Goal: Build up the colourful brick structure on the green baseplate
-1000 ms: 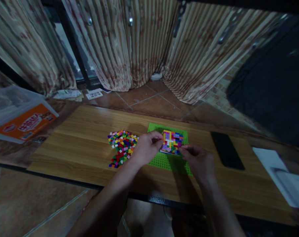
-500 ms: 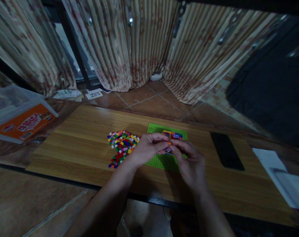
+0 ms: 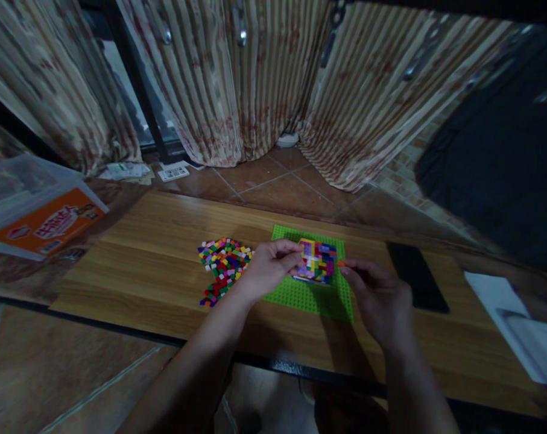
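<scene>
A green studded baseplate (image 3: 309, 298) lies on the wooden table, bearing a block of many-coloured toy bricks (image 3: 318, 262). At the left edge of that brick block is my left hand (image 3: 271, 268), its thumb and fingers closed together; whether anything is between them is hidden. My right hand (image 3: 382, 298) is over the baseplate's right edge, pinching a small orange brick (image 3: 341, 263) between thumb and forefinger. Left of the baseplate, a loose pile of small coloured bricks (image 3: 225, 259) is spread out, partly behind my left forearm.
A black phone-like slab (image 3: 418, 277) lies on the table (image 3: 142, 265) to the right, with white sheets (image 3: 503, 313) past it. A clear plastic box with an orange label (image 3: 51, 223) stands at the left. Striped curtains (image 3: 264, 90) hang beyond the table.
My hands have come apart. The right hand has moved right with the orange brick, uncovering the brick block, while the left has stayed nearly in place.
</scene>
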Demonstrator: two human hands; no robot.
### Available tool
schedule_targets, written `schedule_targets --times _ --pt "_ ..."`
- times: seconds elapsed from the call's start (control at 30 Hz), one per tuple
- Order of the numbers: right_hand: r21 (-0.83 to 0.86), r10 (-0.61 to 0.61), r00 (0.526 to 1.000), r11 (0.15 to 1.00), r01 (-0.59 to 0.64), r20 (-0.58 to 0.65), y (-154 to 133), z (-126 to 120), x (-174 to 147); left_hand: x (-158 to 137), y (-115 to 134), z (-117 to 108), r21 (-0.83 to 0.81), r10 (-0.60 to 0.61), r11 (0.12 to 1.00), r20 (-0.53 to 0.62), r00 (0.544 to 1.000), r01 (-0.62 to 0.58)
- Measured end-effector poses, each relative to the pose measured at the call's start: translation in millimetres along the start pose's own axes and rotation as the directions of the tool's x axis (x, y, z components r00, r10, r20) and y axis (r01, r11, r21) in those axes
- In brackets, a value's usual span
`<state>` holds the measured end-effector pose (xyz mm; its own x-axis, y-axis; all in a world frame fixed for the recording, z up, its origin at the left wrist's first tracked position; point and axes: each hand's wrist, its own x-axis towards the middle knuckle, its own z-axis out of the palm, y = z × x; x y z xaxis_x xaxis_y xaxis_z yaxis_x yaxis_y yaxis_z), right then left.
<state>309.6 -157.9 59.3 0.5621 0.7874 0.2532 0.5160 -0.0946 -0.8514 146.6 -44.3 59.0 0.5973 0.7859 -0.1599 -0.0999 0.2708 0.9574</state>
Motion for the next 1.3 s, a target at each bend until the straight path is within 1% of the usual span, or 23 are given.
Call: schedule_targets --times 0.07,0.13,0.27,0.43,0.63,0.83,1.03,1.2,1.3 --pt "-0.048 0.029 0.999 0.998 -0.028 0.029 5.4 -6.0 0.9 2.6 -1.2 -1.4 0.032 0.01 0.999 -0.051 0.999 -0.008" --pt "-0.096 0.035 0.998 0.995 -0.029 0.058 10.7 -10.0 1.2 4.3 -2.4 -2.0 0.062 0.016 0.998 -0.077 0.997 -0.012" --pt "-0.163 0.054 0.991 0.986 -0.034 0.123 16.5 -14.1 0.6 4.5 -3.4 -1.8 0.086 0.004 0.996 -0.079 0.997 0.003" --pt "-0.196 0.047 0.978 0.981 -0.007 0.201 12.7 -12.1 -0.2 3.6 -3.2 -1.2 0.08 -0.022 0.996 -0.079 0.997 0.029" --pt "-0.236 0.028 0.986 0.972 0.013 0.167 10.8 -3.5 1.0 4.3 -5.6 -1.9 0.095 -0.014 0.995 -0.067 0.998 0.02" --pt "-0.224 0.012 0.994 0.975 0.014 0.113 13.0 2.7 0.2 4.0 -5.5 -2.8 0.129 -0.001 0.992 -0.056 0.998 0.008" --pt "-0.166 0.122 0.987 0.981 -0.104 0.101 13.0 1.7 -0.1 4.3 -6.5 -3.7 0.151 0.007 0.989 -0.049 0.999 0.0" --pt "-0.091 0.171 0.98 0.983 -0.163 0.099 17.1 -0.9 1.7 3.4 -6.6 -3.3 0.151 0.007 0.989 -0.044 0.999 0.0" --pt "-0.06 0.21 0.975 0.977 -0.206 0.078 18.2 0.9 3.0 3.7 -7.1 -3.2 0.151 0.007 0.989 -0.041 0.999 -0.001"
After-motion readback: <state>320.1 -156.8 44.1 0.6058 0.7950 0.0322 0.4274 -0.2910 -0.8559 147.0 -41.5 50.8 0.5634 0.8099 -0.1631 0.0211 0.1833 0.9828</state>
